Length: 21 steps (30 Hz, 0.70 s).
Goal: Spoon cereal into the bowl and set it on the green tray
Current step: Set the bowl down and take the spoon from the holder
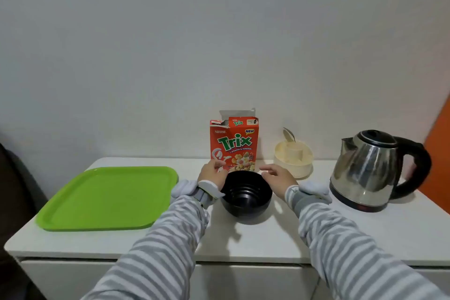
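A black bowl [246, 198] stands empty at the middle of the white counter. Right behind it is a red Trix cereal box [234, 143], upright with its top flaps torn open. My left hand [213, 174] is at the bowl's far left rim, its fingers in front of the box's lower left corner. My right hand [276, 175] hovers at the bowl's far right rim with fingers spread, holding nothing. A green tray [80, 204] lies flat and bare to the left of the bowl. A spoon [289, 134] stands in a cream holder [293, 161] right of the box.
A steel electric kettle [370, 168] with a black handle sits at the right end of the counter. The white wall rises directly behind the box and holder. The counter's front edge [219, 259] runs below my striped sleeves.
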Each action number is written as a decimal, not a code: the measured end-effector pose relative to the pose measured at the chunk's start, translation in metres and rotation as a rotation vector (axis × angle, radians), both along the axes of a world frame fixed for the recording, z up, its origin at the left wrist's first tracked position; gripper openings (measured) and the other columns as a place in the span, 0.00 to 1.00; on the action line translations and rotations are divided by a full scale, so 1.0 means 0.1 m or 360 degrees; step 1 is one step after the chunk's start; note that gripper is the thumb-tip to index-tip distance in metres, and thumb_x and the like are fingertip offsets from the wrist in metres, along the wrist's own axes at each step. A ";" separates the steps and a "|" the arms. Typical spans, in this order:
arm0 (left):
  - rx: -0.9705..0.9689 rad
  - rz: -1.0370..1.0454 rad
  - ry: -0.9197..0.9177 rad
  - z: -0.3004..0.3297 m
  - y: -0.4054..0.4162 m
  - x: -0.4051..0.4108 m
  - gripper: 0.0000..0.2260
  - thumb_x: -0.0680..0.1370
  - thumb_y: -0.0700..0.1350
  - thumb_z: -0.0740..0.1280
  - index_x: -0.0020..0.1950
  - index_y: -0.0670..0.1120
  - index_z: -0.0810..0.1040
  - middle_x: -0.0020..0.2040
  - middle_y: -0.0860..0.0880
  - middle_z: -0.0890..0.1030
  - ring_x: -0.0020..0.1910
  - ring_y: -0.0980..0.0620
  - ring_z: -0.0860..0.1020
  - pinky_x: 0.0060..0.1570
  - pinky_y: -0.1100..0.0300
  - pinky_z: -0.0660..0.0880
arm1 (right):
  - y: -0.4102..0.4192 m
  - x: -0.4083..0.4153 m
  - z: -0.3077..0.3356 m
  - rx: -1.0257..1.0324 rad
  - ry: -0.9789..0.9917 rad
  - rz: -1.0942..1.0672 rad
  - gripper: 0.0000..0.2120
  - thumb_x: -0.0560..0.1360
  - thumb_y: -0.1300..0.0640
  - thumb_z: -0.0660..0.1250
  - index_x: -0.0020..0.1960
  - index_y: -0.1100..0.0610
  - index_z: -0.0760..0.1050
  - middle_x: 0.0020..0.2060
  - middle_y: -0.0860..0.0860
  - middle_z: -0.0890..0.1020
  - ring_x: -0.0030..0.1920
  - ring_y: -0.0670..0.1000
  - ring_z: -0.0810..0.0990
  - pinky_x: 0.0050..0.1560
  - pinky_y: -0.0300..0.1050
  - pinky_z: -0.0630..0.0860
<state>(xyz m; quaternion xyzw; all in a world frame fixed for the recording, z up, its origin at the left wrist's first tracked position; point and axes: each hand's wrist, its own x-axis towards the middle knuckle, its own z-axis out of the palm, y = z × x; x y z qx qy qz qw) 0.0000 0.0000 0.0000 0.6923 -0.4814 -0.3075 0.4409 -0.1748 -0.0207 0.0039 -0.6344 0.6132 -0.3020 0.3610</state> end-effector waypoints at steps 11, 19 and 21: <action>0.0284 -0.0015 -0.0059 -0.51 0.02 -0.10 0.20 0.83 0.41 0.52 0.75 0.41 0.60 0.73 0.40 0.68 0.71 0.41 0.68 0.68 0.55 0.65 | -0.08 0.04 -0.45 0.0553 -0.0272 -0.0361 0.21 0.81 0.58 0.49 0.74 0.54 0.62 0.70 0.58 0.70 0.64 0.62 0.71 0.66 0.56 0.70; 0.0285 0.0026 -0.0070 -0.55 -0.05 -0.02 0.20 0.82 0.37 0.52 0.73 0.41 0.65 0.71 0.41 0.72 0.70 0.41 0.70 0.68 0.55 0.66 | -0.22 0.12 -0.61 0.0565 -0.0448 -0.0437 0.20 0.78 0.61 0.50 0.65 0.53 0.72 0.61 0.57 0.78 0.60 0.63 0.75 0.61 0.61 0.75; 0.0285 0.0028 -0.0042 -0.54 -0.03 -0.01 0.19 0.82 0.36 0.52 0.73 0.42 0.65 0.71 0.41 0.72 0.70 0.41 0.70 0.68 0.56 0.66 | -0.16 0.14 -0.56 0.0578 -0.0520 -0.0471 0.19 0.79 0.61 0.50 0.63 0.53 0.73 0.56 0.57 0.77 0.57 0.62 0.75 0.60 0.62 0.75</action>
